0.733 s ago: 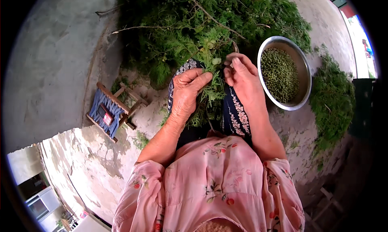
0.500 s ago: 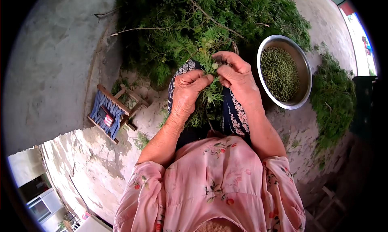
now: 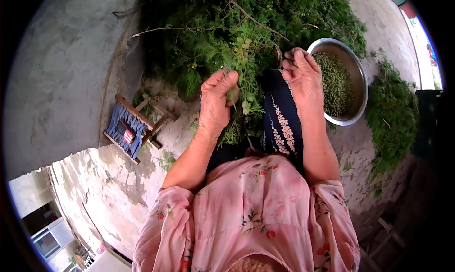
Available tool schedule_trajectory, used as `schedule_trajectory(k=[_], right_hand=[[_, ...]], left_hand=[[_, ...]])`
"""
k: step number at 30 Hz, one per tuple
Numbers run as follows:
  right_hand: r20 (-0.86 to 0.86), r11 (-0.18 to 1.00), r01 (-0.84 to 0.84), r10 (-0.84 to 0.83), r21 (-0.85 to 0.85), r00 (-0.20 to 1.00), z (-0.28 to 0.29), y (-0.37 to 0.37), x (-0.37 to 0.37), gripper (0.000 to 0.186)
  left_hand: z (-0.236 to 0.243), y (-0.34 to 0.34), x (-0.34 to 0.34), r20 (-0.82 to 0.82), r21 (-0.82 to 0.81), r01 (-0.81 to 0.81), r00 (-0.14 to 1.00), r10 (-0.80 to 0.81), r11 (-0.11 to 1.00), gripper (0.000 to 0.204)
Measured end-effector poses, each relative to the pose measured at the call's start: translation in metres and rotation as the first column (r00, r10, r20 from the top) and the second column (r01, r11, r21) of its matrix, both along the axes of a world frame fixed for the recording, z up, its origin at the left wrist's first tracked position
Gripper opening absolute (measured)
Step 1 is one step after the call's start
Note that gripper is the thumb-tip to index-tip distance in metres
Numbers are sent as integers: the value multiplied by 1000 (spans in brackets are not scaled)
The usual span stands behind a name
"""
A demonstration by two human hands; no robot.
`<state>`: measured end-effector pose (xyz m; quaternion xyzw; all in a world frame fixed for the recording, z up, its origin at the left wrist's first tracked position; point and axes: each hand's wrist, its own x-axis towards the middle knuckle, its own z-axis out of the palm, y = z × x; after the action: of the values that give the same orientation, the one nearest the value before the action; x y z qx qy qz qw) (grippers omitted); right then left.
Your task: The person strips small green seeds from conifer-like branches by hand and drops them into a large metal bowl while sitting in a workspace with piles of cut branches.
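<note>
Your left grip [image 3: 218, 96] is narrow, thumb and fingers closed on the leafy sprig [image 3: 247, 89] above your lap. The sprig lies just to the right of that grip, its long axis running roughly away from your body, from your lap toward the pile [image 3: 189, 49] at the far edge of the floor [image 3: 185, 114]. Where it ends among the pile's branches, you cannot tell.

Your right grip [image 3: 305, 77] is narrow too, fingers curled toward the thumb; whether anything is pinched there, you cannot tell. It stands apart from the sprig, to its right and slightly farther from you, so the left grip is much the nearer one.

The key relation is sideways: sprig, right grip and bowl [image 3: 359, 89] follow each other from left to right. The right grip overlaps the bowl's left rim in this view; the height between them doesn't show. Green berries [image 3: 335, 84] fill the bowl's lower part.

Between sprig and right grip is a gap, with your trouser leg [image 3: 284, 115] beneath it. Toward the floor's right edge, a second heap [image 3: 393, 110] crowds the bowl. Toward its left edge, the stool [image 3: 117, 122] sits well apart from your left grip, carrying a phone [image 3: 126, 132].
</note>
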<state>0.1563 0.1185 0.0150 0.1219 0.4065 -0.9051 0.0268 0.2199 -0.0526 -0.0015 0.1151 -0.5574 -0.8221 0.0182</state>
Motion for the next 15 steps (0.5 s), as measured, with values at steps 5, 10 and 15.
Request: schedule_trajectory(k=[5,10,15], right_hand=[[38,945,-292,301,-151,953,-8,7,22,7],[189,649,-502,490,572,851,7,-3,38,15],[66,424,-494,705,759,706,-11,-9,38,19]], left_hand=[[-3,-2,-4,57,384,-28,998,6,923,21],[-1,-7,-3,68,397,-54,997,30,916,18],[5,-7,-4,69,486,-34,998,1,873,13]])
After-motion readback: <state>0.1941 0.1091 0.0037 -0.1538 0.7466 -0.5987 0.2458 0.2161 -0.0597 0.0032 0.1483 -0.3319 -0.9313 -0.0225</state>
